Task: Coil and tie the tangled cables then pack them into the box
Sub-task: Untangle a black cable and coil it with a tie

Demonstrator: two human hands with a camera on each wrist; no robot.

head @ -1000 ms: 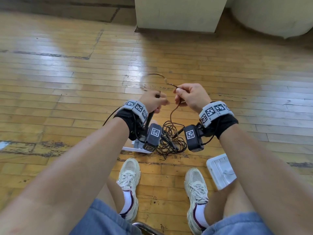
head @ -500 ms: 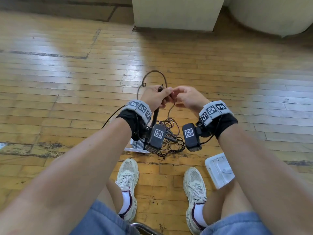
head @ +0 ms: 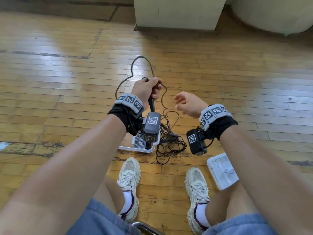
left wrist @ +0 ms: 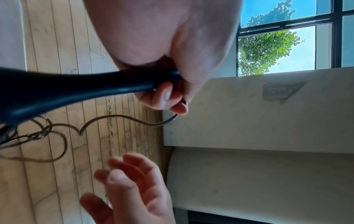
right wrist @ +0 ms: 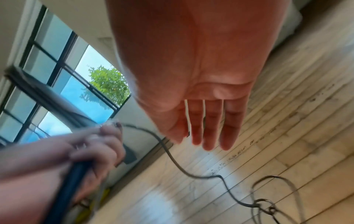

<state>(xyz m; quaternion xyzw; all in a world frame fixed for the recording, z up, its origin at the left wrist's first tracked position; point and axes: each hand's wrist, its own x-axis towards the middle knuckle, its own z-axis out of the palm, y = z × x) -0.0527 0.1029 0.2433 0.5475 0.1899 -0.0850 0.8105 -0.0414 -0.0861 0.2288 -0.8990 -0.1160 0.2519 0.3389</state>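
No words, brand names or numbers could be read anywhere. The only signs were black-and-white square code markers: several on the grey band (head: 129,101) round the left wrist, several on the band (head: 213,114) round the right wrist, at 3 o'clock from the first, and one or two on each wrist camera (head: 152,127) body.

We see a glossy, scuffed wooden plank floor (head: 50,78) filling the frame. At centre, a thin dark cable (head: 163,106) looks matt and braided. A smooth white plastic box (head: 221,170) sits lower right, beside worn mesh-and-cloth sneakers (head: 129,175) at bottom centre.
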